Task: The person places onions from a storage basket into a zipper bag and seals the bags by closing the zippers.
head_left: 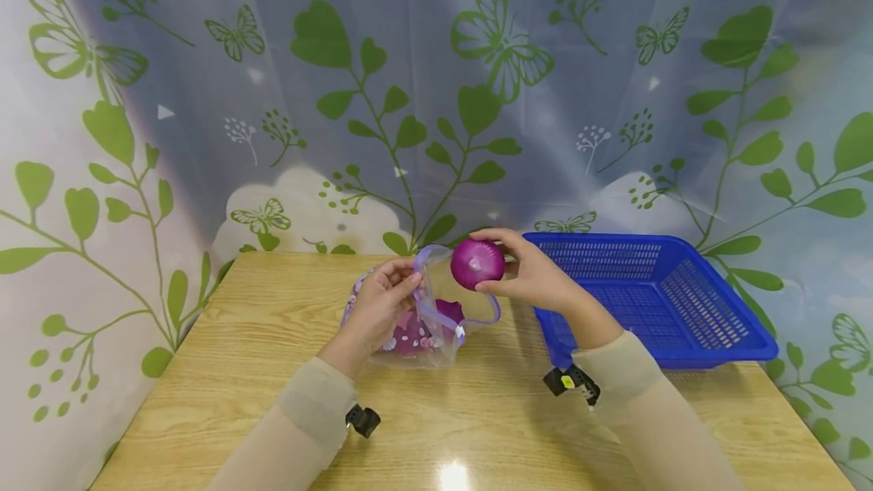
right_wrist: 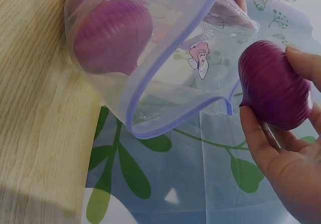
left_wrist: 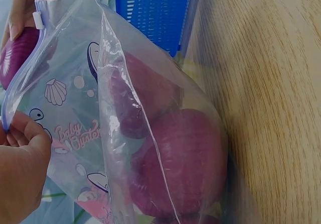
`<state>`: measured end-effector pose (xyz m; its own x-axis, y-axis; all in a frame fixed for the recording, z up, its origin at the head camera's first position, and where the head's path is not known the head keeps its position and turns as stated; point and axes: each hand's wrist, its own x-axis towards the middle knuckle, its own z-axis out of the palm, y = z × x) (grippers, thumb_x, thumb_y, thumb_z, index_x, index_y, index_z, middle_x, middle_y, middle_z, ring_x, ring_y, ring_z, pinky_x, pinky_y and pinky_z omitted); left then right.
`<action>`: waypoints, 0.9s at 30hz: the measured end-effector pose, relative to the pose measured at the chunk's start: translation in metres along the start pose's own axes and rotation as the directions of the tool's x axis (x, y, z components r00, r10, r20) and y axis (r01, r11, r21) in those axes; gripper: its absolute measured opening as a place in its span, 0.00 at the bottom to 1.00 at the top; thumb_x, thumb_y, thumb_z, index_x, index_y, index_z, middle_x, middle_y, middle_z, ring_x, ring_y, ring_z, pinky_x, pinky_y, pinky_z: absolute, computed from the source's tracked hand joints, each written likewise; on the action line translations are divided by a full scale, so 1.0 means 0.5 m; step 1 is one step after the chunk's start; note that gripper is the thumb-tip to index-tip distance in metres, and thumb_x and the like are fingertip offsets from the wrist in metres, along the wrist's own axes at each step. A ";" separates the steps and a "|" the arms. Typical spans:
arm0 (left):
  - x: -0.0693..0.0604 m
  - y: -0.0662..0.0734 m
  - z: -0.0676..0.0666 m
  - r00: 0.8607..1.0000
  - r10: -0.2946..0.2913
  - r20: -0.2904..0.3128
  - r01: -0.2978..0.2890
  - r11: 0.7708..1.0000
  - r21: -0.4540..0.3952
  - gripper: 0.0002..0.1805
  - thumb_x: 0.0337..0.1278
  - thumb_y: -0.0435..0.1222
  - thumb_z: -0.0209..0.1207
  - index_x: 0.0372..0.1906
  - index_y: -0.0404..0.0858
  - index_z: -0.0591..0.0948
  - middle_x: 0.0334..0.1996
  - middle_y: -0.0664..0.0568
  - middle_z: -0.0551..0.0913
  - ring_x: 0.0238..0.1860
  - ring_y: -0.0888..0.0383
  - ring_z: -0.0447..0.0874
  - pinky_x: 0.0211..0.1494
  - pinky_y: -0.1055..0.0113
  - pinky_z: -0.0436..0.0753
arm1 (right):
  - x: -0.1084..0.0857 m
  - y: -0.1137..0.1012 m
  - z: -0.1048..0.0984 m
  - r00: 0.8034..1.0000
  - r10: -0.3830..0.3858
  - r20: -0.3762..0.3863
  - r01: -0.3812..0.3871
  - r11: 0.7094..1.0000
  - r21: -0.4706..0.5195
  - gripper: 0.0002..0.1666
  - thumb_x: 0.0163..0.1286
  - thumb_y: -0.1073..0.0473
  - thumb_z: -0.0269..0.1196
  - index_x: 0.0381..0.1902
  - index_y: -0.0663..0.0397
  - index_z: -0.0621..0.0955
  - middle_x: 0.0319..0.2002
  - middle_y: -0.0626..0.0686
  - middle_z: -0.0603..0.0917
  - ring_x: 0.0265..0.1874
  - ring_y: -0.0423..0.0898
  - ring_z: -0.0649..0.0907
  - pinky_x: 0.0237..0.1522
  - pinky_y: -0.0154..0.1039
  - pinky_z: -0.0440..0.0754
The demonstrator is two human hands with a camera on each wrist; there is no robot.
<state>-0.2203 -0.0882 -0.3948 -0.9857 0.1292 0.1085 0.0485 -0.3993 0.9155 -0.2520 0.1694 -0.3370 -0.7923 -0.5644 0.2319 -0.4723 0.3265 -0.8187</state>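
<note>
Left sleeve (head_left: 273,438) and right sleeve (head_left: 675,415): long, plain, pale cream. Cuffs (head_left: 314,398) broad, band-like, ending at wrists. Small blocky black device (head_left: 363,420) beside left cuff. Second black unit (head_left: 573,383) by right cuff, bright yellow patch (head_left: 567,382) on it; finer fittings too small to read.

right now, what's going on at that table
A person's left hand pinches the rim of a clear bag, its mouth open. The right hand holds an onion by that mouth, just outside the bag. More onions lie inside it. A blue basket stands on the right side of the table.
</note>
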 end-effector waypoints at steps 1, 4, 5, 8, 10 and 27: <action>0.000 0.000 0.000 1.000 0.001 0.000 -0.001 1.000 -0.002 0.08 0.71 0.24 0.52 0.49 0.37 0.77 0.36 0.53 0.79 0.36 0.61 0.80 0.38 0.74 0.80 | 0.001 0.000 0.001 1.000 -0.004 0.002 0.004 1.000 -0.011 0.41 0.59 0.66 0.75 0.68 0.49 0.71 0.67 0.57 0.67 0.61 0.59 0.75 0.53 0.48 0.84; 0.000 0.001 0.001 1.000 0.001 -0.001 -0.001 1.000 -0.007 0.08 0.71 0.24 0.52 0.47 0.38 0.77 0.35 0.53 0.79 0.36 0.61 0.80 0.37 0.74 0.79 | 0.006 0.003 0.005 1.000 -0.010 0.009 0.010 0.999 -0.038 0.41 0.59 0.65 0.75 0.68 0.48 0.71 0.66 0.56 0.68 0.61 0.58 0.75 0.53 0.47 0.84; 0.000 0.002 0.001 1.000 0.001 -0.002 -0.001 1.000 -0.009 0.09 0.71 0.24 0.52 0.46 0.38 0.78 0.35 0.53 0.79 0.35 0.61 0.80 0.37 0.74 0.79 | 0.006 0.002 0.006 1.000 -0.009 0.013 0.010 0.999 -0.045 0.41 0.59 0.64 0.75 0.68 0.47 0.71 0.65 0.57 0.68 0.60 0.59 0.76 0.53 0.47 0.84; 0.000 0.002 0.001 1.000 0.002 -0.003 -0.002 1.000 -0.010 0.09 0.71 0.24 0.52 0.45 0.40 0.78 0.35 0.53 0.79 0.35 0.61 0.80 0.37 0.74 0.78 | 0.008 0.001 0.010 1.000 -0.005 0.026 0.006 0.998 -0.058 0.41 0.59 0.64 0.75 0.68 0.47 0.71 0.64 0.57 0.68 0.60 0.59 0.76 0.53 0.47 0.84; 0.000 0.002 0.002 1.000 0.003 -0.006 -0.003 1.000 -0.010 0.09 0.71 0.24 0.52 0.45 0.40 0.78 0.35 0.53 0.79 0.35 0.61 0.80 0.37 0.74 0.78 | 0.009 -0.001 0.011 0.999 -0.002 0.032 0.005 0.998 -0.070 0.41 0.59 0.63 0.75 0.68 0.47 0.71 0.64 0.57 0.69 0.60 0.59 0.77 0.53 0.47 0.83; 0.002 0.003 0.003 1.000 0.003 -0.007 -0.003 1.000 0.011 0.09 0.72 0.24 0.52 0.51 0.34 0.75 0.36 0.53 0.78 0.36 0.61 0.80 0.38 0.74 0.78 | 0.025 -0.012 0.023 0.992 -0.057 0.110 0.073 0.986 -0.147 0.41 0.60 0.63 0.74 0.70 0.52 0.71 0.62 0.56 0.72 0.59 0.54 0.77 0.55 0.49 0.82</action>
<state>-0.2210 -0.0874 -0.3927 -0.9866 0.1217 0.1084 0.0529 -0.3901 0.9193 -0.2548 0.1517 -0.3353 -0.7168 -0.6619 0.2193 -0.5807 0.3925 -0.7133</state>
